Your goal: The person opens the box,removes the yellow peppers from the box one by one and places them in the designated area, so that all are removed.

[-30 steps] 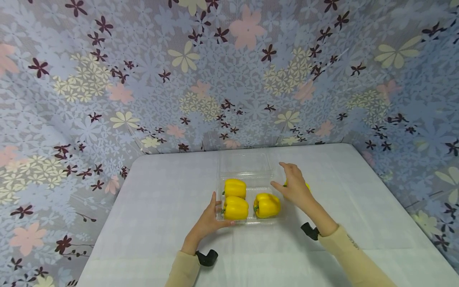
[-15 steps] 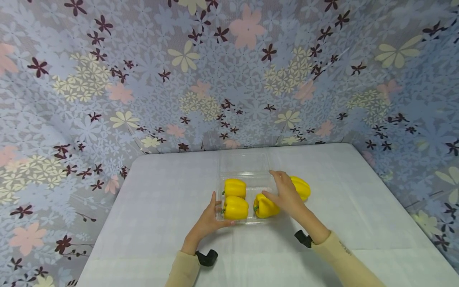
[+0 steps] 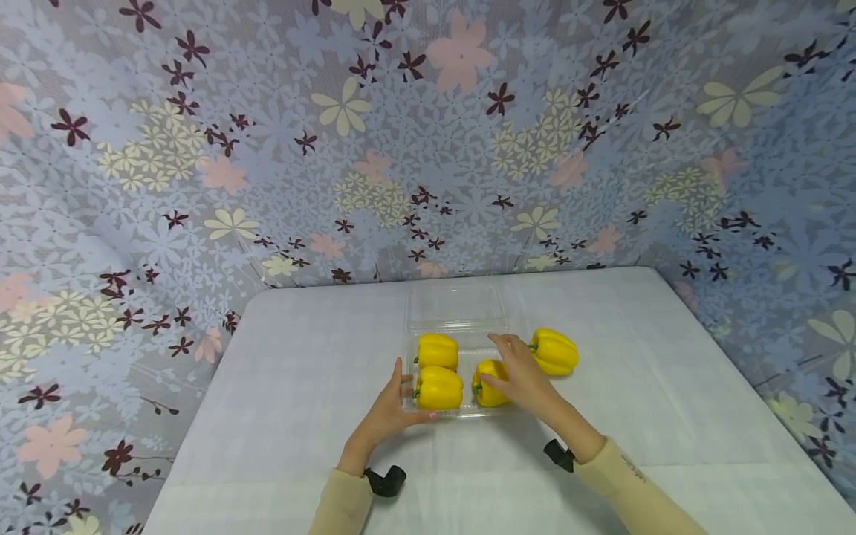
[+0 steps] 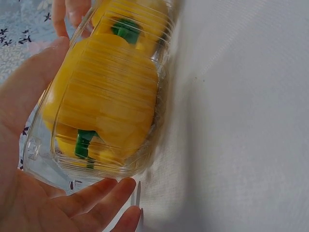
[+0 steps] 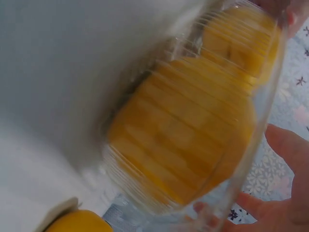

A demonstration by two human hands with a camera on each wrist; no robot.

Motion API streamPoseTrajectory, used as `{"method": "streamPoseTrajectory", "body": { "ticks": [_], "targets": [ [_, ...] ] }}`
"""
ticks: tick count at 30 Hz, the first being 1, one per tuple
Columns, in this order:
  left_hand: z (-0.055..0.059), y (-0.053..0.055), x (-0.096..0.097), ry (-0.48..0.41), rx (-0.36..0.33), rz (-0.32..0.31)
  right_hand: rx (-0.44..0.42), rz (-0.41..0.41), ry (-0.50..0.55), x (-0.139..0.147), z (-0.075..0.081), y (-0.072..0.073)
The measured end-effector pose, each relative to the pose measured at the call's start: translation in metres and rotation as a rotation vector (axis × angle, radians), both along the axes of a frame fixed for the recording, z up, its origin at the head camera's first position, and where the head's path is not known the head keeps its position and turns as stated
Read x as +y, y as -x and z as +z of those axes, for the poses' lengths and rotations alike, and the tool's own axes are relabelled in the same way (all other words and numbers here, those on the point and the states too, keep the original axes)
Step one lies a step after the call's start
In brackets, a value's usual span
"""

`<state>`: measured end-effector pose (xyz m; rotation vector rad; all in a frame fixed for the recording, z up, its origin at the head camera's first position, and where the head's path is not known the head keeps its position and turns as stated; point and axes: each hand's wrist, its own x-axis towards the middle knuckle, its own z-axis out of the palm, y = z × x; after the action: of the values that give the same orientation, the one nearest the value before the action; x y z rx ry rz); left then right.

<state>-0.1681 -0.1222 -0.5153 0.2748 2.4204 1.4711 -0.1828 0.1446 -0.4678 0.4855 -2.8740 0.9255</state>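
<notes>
A clear plastic clamshell container (image 3: 461,414) stands with its lid (image 3: 457,305) folded back. On its left side lie a far yellow bell pepper (image 3: 438,351) and a near yellow bell pepper (image 3: 439,388), stems leftward. A third yellow bell pepper (image 3: 490,394) sits at the near right, partly hidden by my right hand (image 3: 524,375), whose spread thumb and fingers reach over it. My left hand (image 3: 384,416) rests around the near-left corner; in the left wrist view its thumb (image 4: 34,87) touches the rim and its extended fingers (image 4: 99,203) the wall.
One more yellow bell pepper (image 3: 556,352) lies on the white-covered table (image 3: 307,371), right of the container. A flowered cloth (image 3: 428,148) hangs behind the table. Black wrist mounts (image 3: 386,481) show below both hands.
My right hand has moved left and slightly nearer, from above the loose bell pepper to over the one at the container's near right. The loose bell pepper is now uncovered. The left hand stays put.
</notes>
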Motion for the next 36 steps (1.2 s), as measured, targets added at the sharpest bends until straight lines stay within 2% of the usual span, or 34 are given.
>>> {"method": "streamPoseTrajectory", "body": {
  "ticks": [15,21,28,36],
  "targets": [
    [0.004,0.0,0.001,-0.012,0.014,-0.014,-0.093,-0.005,0.013,-0.004,-0.008,-0.003],
    [0.005,-0.001,0.002,0.002,0.008,-0.004,-0.112,0.017,0.03,-0.006,-0.015,-0.007],
    [0.004,-0.003,0.001,0.01,-0.007,0.012,-0.083,0.032,0.017,-0.008,-0.026,-0.011],
    [0.002,-0.002,0.0,0.005,-0.007,0.014,-0.041,0.018,-0.028,-0.013,-0.022,-0.015]
  ]
}}
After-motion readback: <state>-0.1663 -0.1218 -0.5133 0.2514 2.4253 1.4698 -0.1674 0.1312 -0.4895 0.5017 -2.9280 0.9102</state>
